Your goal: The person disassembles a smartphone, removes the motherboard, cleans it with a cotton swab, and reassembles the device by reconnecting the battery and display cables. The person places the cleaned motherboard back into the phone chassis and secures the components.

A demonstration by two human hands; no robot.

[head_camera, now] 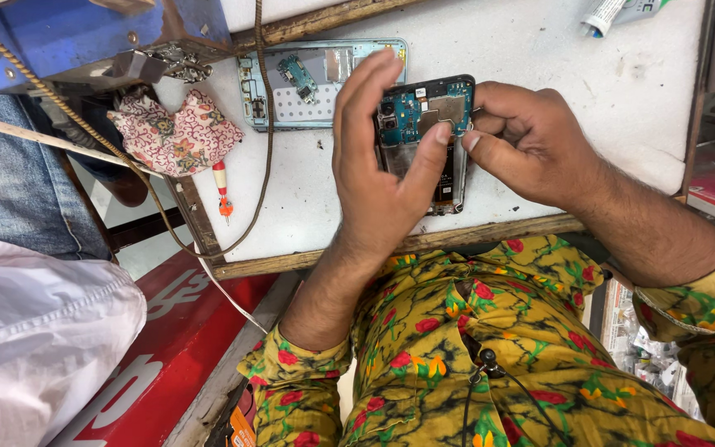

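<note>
An opened black phone [424, 116] with its circuit board showing lies on the white worktop [539, 50]. My left hand [378, 170] grips its left side, thumb pressed on the board's metal shield. My right hand [523, 141] meets it from the right, thumb and forefinger pinched at the phone's right edge. Whether something small sits between those fingertips I cannot tell.
A pale blue phone back cover [308, 83] with a small board lies behind the phone. A floral cloth [171, 132] and a small red-handled screwdriver [223, 189] rest at left. A brown cord [268, 124] crosses the worktop. A tube [610, 15] lies at the far edge.
</note>
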